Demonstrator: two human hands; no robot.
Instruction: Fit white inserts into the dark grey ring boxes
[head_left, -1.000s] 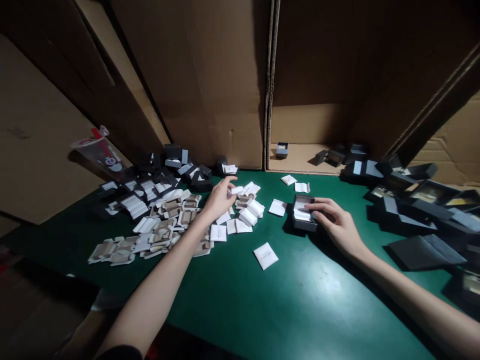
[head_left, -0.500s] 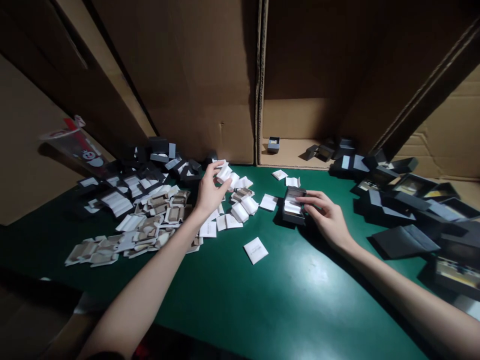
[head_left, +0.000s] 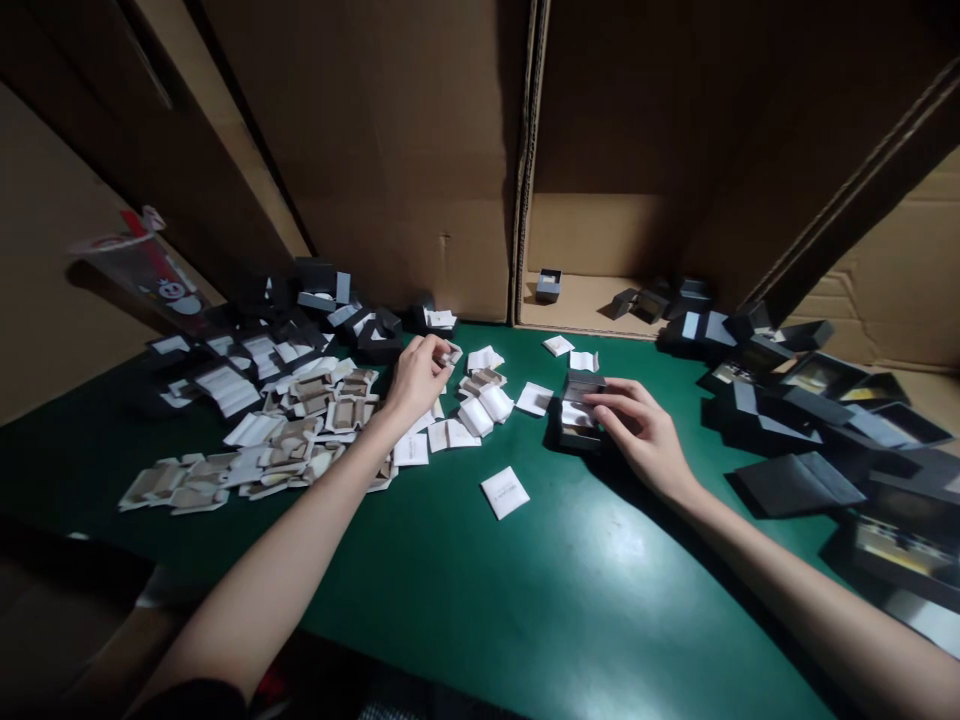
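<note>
My left hand (head_left: 420, 375) is curled over the far edge of a heap of white and tan card inserts (head_left: 300, 435), its fingers pinched on a small white insert (head_left: 451, 353). My right hand (head_left: 637, 430) rests on a small open black box (head_left: 576, 412) that stands on the green table top (head_left: 525, 580); the fingers lie over its right side and grip it, and a white pad shows inside. A single white card (head_left: 505, 492) lies loose in front of the two hands.
Black boxes and lids are piled at the back left (head_left: 315, 320) and along the right (head_left: 810, 400). A clear plastic cup (head_left: 139, 270) with a red straw stands at far left. Tall cardboard sheets (head_left: 420, 150) wall the back; a small box (head_left: 548, 285) sits on a cardboard flap.
My left hand lifted a white insert off the heap, raised it, then brought it back down and closed round it. My right hand stayed on the black box.
</note>
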